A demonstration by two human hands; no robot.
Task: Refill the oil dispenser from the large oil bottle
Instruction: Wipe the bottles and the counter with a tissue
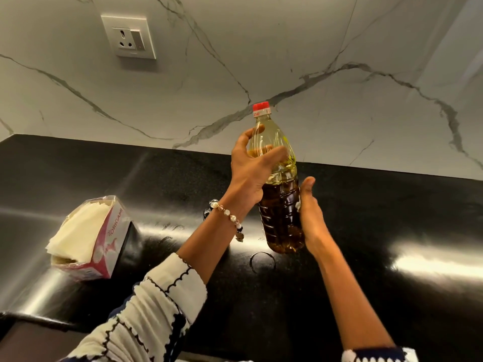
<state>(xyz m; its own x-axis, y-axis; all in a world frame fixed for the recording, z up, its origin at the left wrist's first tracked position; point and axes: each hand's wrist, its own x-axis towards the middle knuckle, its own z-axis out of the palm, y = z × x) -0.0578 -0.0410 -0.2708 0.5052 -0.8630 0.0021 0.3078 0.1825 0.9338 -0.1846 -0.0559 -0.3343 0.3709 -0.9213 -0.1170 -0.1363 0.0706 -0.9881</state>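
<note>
A person holds the large oil bottle upright above a black tabletop, its red cap on and pointing up toward the marble wall. The left hand wraps the bottle's shoulder from the left, its fingers curled across the front and the thumb round the neck side, just below the cap. The right hand lies flat against the bottle's lower right side, fingers straight and pressed together, steadying rather than clasping; its thumb cannot be seen. The bottle's long axis runs near vertical, leaning slightly left at the top, and its base hangs clear of the tabletop, above a faint ring mark. Oil fills most of the bottle. The dispenser cannot be identified with certainty: a small dark object peeks out behind the left wrist, by a beaded bracelet, but too little of it shows to name it. A box of tissues lies tipped on the tabletop well to the left, and a wall socket sits above. With the cap closed, pouring appears not to have begun; the left hand is the nearer to the cap, which sits directly above its fingers, so uncapping would likely fall to it while the right hand supports the body.
</note>
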